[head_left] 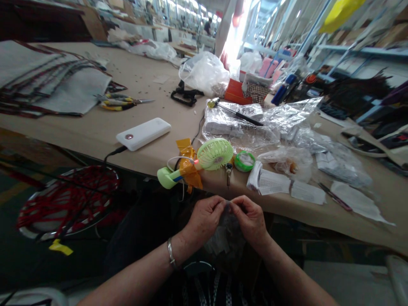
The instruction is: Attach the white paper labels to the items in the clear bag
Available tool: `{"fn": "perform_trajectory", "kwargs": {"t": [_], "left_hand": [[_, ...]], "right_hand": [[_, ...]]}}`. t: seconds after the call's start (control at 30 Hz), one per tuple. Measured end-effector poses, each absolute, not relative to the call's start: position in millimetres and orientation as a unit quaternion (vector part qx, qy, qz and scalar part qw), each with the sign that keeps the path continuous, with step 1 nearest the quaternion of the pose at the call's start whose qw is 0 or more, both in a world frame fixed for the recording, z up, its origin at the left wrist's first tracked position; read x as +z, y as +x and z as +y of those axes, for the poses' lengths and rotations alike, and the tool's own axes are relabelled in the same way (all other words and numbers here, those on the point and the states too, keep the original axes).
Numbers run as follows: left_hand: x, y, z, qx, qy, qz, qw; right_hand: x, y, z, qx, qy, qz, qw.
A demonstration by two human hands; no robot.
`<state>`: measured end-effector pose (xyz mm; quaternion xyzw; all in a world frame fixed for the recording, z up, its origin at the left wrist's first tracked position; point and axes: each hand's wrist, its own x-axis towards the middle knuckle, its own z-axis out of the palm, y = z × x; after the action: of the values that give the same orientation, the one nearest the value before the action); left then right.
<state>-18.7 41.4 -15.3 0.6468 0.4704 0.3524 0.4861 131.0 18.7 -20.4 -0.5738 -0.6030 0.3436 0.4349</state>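
Observation:
A thin clear plastic bag hangs in front of the table edge, over my lap. My left hand pinches its top edge between thumb and fingers. Close beside it, my right hand is closed on the same edge, the two thumbs nearly meeting. Pale pieces show dimly inside the bag; I cannot make out what they are. Just beyond the hands, a green fan is fixed to the table edge with orange tape. A small metal-tipped tool stands next to the fan.
A white power bank with a black cable lies left of the fan. Pliers and stacked grey sheets are farther left. A hammer rests on plastic-wrapped packs. Right of a green tape roll lie paper labels and tweezers.

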Motion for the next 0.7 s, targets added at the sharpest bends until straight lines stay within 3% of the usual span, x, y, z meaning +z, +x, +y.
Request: {"fn": "perform_trajectory", "kwargs": {"t": [0.27, 0.4, 0.6, 0.7], "left_hand": [[-92, -54, 39, 0.086, 0.741, 0.533, 0.399], [-116, -67, 31, 0.036, 0.738, 0.548, 0.392], [-119, -59, 16, 0.026, 0.769, 0.527, 0.359], [-130, -59, 18, 0.027, 0.777, 0.524, 0.348]], "right_hand": [[-114, 180, 0, 0.352, -0.701, -0.524, 0.332], [-150, 210, -29, 0.337, -0.735, -0.517, 0.281], [-144, 226, -95, 0.278, -0.715, -0.591, 0.251], [-158, 235, -125, 0.217, -0.718, -0.646, 0.144]]}}
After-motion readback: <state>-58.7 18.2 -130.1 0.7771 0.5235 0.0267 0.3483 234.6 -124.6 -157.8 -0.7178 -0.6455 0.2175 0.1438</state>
